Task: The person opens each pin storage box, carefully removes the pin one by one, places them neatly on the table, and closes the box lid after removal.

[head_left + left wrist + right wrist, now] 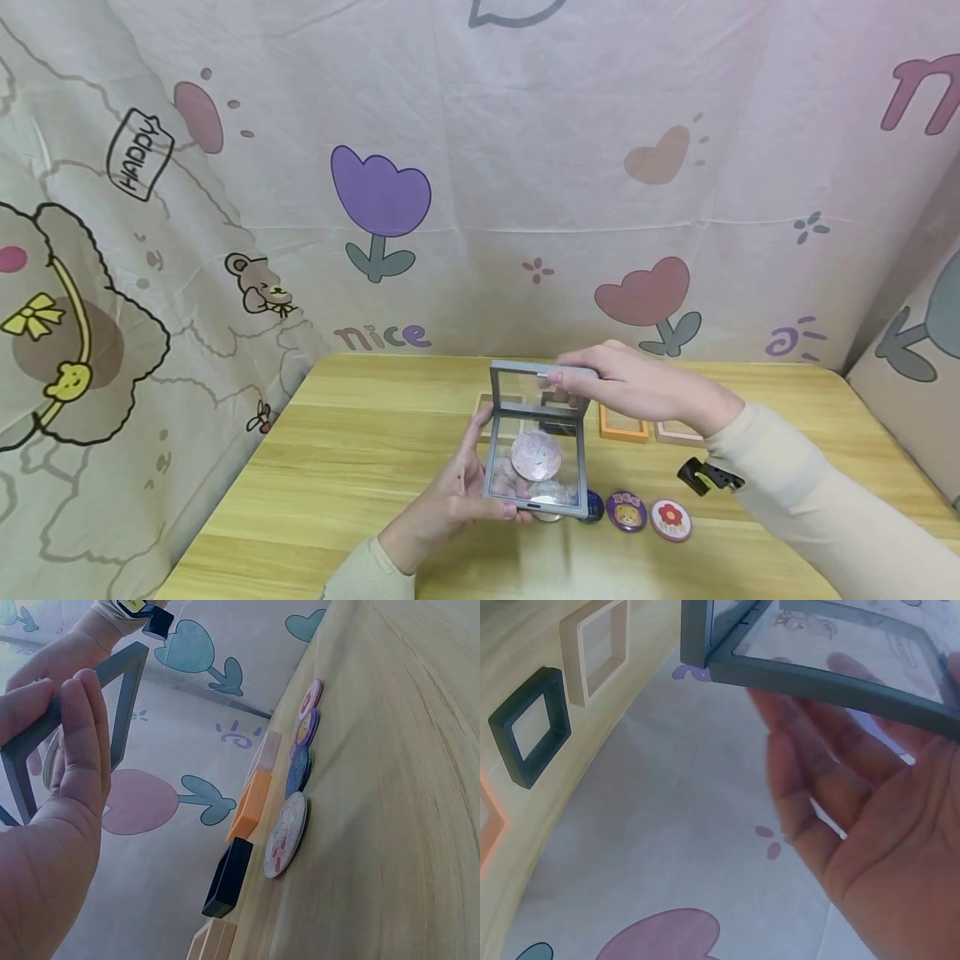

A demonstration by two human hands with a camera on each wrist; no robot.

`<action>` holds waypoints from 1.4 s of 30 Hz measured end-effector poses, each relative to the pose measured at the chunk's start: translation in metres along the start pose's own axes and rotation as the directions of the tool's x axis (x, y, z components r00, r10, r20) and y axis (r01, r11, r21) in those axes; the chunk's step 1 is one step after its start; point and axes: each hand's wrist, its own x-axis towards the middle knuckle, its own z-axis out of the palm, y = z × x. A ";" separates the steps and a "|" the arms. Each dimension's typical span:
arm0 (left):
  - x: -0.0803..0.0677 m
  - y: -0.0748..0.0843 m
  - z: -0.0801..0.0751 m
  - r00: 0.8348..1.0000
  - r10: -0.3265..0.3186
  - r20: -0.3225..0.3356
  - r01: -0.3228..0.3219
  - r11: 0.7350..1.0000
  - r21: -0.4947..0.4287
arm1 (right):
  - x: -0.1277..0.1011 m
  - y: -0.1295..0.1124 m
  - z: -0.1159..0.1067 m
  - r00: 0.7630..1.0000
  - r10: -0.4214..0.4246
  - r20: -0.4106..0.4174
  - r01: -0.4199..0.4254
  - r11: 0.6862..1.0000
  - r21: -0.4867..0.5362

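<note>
Grey hinged display frame (536, 446) held open above the wooden table (360, 450), both halves with clear film. Left hand (450, 500) gripping the lower half from its left edge, thumb and fingers curled round the rim. Right hand (630, 385) pinching the top edge of the raised upper half, fingers over the rim. Pink round badge (536, 455) seen within the lower half (resting on the film or merely showing through it, hard to say). On the table near the front: blue badge (592, 506), purple bear badge (627, 510), red flower badge (671, 518) in a row. Behind: orange frame (623, 427), pale pink frame (678, 432) lying flat. Cartoon-print cloth (420, 183) as backdrop.
</note>
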 end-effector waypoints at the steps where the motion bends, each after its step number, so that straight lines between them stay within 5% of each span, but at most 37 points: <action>1: 0.000 0.000 0.000 1.000 -0.009 -0.004 0.009 1.000 -0.003 | 0.001 0.000 0.000 1.000 -0.003 -0.019 0.003 1.000 0.004; 13: -0.002 -0.004 -0.003 0.999 -0.034 0.002 0.034 0.999 -0.014 | 0.010 0.003 0.005 0.984 -0.070 -0.164 0.070 0.998 -0.009; 30: -0.008 -0.010 -0.010 0.997 -0.042 -0.059 0.041 0.999 -0.021 | 0.013 0.012 0.013 0.970 0.042 -0.240 -0.066 0.993 -0.096; 42: -0.011 -0.007 -0.012 0.993 -0.068 -0.098 0.066 0.998 -0.022 | 0.006 0.010 0.018 0.937 0.076 -0.342 -0.127 0.983 -0.131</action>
